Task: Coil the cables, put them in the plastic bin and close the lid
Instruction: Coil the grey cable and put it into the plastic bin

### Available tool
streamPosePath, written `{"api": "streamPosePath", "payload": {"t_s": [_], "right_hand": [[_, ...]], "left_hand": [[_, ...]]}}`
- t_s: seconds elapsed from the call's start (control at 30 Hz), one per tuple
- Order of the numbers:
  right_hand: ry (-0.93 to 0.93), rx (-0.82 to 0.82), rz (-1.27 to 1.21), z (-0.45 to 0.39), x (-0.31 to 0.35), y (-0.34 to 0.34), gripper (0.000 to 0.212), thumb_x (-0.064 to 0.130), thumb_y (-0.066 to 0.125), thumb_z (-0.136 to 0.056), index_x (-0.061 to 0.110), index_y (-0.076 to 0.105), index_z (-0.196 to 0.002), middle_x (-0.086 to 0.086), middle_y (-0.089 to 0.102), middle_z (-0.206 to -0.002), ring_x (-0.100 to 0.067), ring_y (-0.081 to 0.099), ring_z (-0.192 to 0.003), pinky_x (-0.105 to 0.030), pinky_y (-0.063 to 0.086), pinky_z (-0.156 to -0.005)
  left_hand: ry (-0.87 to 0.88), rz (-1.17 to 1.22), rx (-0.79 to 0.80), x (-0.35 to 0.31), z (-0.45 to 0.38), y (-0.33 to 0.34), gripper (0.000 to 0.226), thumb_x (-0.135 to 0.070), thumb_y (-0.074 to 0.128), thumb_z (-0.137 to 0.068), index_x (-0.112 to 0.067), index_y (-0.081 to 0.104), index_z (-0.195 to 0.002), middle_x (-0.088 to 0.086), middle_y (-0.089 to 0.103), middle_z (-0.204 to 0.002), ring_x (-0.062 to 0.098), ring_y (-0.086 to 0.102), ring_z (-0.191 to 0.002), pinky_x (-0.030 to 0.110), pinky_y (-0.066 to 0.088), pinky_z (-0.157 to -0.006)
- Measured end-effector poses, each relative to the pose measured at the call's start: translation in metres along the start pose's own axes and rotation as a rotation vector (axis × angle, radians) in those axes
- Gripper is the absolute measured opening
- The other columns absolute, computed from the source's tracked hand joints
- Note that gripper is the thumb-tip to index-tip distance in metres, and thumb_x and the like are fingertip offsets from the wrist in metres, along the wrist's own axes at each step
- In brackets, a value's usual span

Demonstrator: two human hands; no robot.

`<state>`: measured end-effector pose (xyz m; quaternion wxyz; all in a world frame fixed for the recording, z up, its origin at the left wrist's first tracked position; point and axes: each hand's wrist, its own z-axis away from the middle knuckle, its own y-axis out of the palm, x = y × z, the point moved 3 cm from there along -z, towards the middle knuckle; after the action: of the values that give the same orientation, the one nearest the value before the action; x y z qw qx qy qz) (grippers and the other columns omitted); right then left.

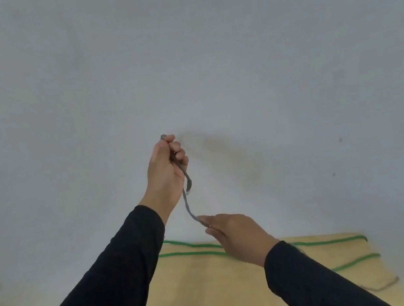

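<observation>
A thin grey cable [186, 202] runs between my two hands in front of a pale wall. My left hand [165, 170] is raised and closed around the cable's upper part, with a short end and its plug [188, 187] hanging below the fist. My right hand [236, 234] is lower and to the right, pinching the cable's lower stretch between fingers and thumb. A green cable [334, 240] lies in long runs on the tan wooden table [217, 294] beneath my arms. The plastic bin is out of view.
A plain grey-white wall [182, 64] fills most of the view. A thin brownish cord [388, 286] curls at the table's right edge. Both forearms wear dark sleeves.
</observation>
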<state>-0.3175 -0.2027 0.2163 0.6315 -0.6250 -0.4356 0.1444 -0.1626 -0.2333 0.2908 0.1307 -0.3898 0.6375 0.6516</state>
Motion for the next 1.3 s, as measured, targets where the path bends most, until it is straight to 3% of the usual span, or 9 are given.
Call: {"api": "streamPosePath", "payload": {"t_s": [0.13, 0.23, 0.33, 0.43, 0.6, 0.73, 0.87, 1.1, 1.3], "right_hand": [[-0.097, -0.074, -0.029, -0.001, -0.011, -0.066, 0.026, 0.025, 0.044, -0.095, 0.018, 0.062, -0.113, -0.002, 0.068, -0.109, -0.021, 0.061, -0.094, -0.033, 0.046, -0.08], [-0.114, -0.117, -0.143, -0.009, -0.025, -0.111, 0.016, 0.017, 0.059, -0.088, 0.015, 0.071, -0.098, -0.004, 0.07, -0.088, -0.011, 0.059, -0.072, -0.021, 0.043, -0.071], [-0.009, -0.151, -0.342, -0.015, -0.042, -0.15, 0.012, 0.017, 0.063, -0.085, 0.019, 0.073, -0.092, 0.01, 0.068, -0.084, -0.001, 0.061, -0.075, -0.011, 0.044, -0.072], [0.06, -0.238, -0.498, -0.016, -0.061, -0.165, 0.013, 0.019, 0.06, -0.087, 0.02, 0.073, -0.093, 0.024, 0.067, -0.069, 0.003, 0.059, -0.068, -0.008, 0.044, -0.066], [0.211, -0.506, -0.58, -0.018, -0.082, -0.128, 0.022, 0.025, 0.049, -0.094, 0.027, 0.069, -0.103, 0.014, 0.048, -0.057, 0.001, 0.044, -0.05, -0.015, 0.035, -0.057], [0.155, -0.296, -0.308, -0.014, -0.051, -0.079, 0.031, 0.024, 0.042, -0.097, 0.02, 0.054, -0.125, 0.008, 0.064, -0.084, 0.006, 0.054, -0.06, -0.014, 0.04, -0.061], [0.016, -0.061, -0.106, -0.009, -0.006, -0.063, 0.034, 0.027, 0.038, -0.098, 0.018, 0.049, -0.129, -0.006, 0.062, -0.125, -0.026, 0.059, -0.105, -0.034, 0.046, -0.089], [-0.071, -0.08, 0.002, -0.006, 0.011, -0.108, 0.021, 0.029, 0.05, -0.092, 0.014, 0.065, -0.097, -0.004, 0.068, -0.091, -0.018, 0.053, -0.075, -0.035, 0.046, -0.073], [-0.083, -0.121, -0.07, 0.0, 0.011, -0.153, 0.014, 0.025, 0.062, -0.086, 0.015, 0.07, -0.08, 0.003, 0.065, -0.08, -0.014, 0.059, -0.075, -0.028, 0.047, -0.072]], "left_hand": [[0.049, -0.514, 0.102, 0.045, 0.019, 0.01, 0.028, -0.019, 0.027, -0.102, -0.014, 0.052, -0.091, -0.008, 0.063, -0.061, 0.008, 0.06, -0.059, 0.022, 0.049, -0.069], [-0.012, -0.727, 0.233, 0.063, 0.041, 0.021, 0.026, -0.022, 0.029, -0.101, -0.011, 0.051, -0.095, -0.004, 0.064, -0.062, 0.013, 0.057, -0.055, 0.017, 0.044, -0.051], [-0.091, -0.782, 0.396, 0.072, 0.056, 0.037, 0.031, -0.028, 0.028, -0.101, -0.014, 0.055, -0.092, -0.002, 0.047, -0.052, 0.011, 0.035, -0.043, 0.019, 0.03, -0.044], [-0.165, -0.622, 0.44, 0.065, 0.056, 0.05, 0.036, -0.031, 0.029, -0.1, -0.019, 0.061, -0.088, -0.01, 0.026, -0.049, 0.008, 0.018, -0.043, 0.022, 0.015, -0.047], [-0.14, -0.068, 0.341, 0.031, 0.036, 0.083, 0.042, -0.032, 0.025, -0.1, -0.016, 0.063, -0.093, -0.013, 0.028, -0.045, 0.002, 0.023, -0.037, 0.017, 0.018, -0.042], [0.051, -0.058, 0.276, 0.0, 0.008, 0.097, 0.033, -0.031, 0.024, -0.102, -0.016, 0.052, -0.11, -0.011, 0.037, -0.054, 0.004, 0.031, -0.046, 0.015, 0.032, -0.05], [0.139, -0.279, 0.185, -0.002, -0.004, 0.082, 0.026, -0.018, 0.024, -0.103, -0.017, 0.043, -0.12, -0.005, 0.04, -0.069, 0.005, 0.037, -0.052, 0.018, 0.036, -0.061], [0.171, -0.75, 0.348, 0.015, 0.01, 0.06, 0.026, -0.023, 0.026, -0.102, -0.022, 0.046, -0.12, -0.005, 0.052, -0.072, 0.009, 0.048, -0.063, 0.025, 0.041, -0.07], [0.086, -1.026, 0.577, 0.029, 0.046, 0.06, 0.03, -0.024, 0.027, -0.102, -0.009, 0.052, -0.111, -0.002, 0.053, -0.068, 0.005, 0.049, -0.058, 0.013, 0.04, -0.06]]}}
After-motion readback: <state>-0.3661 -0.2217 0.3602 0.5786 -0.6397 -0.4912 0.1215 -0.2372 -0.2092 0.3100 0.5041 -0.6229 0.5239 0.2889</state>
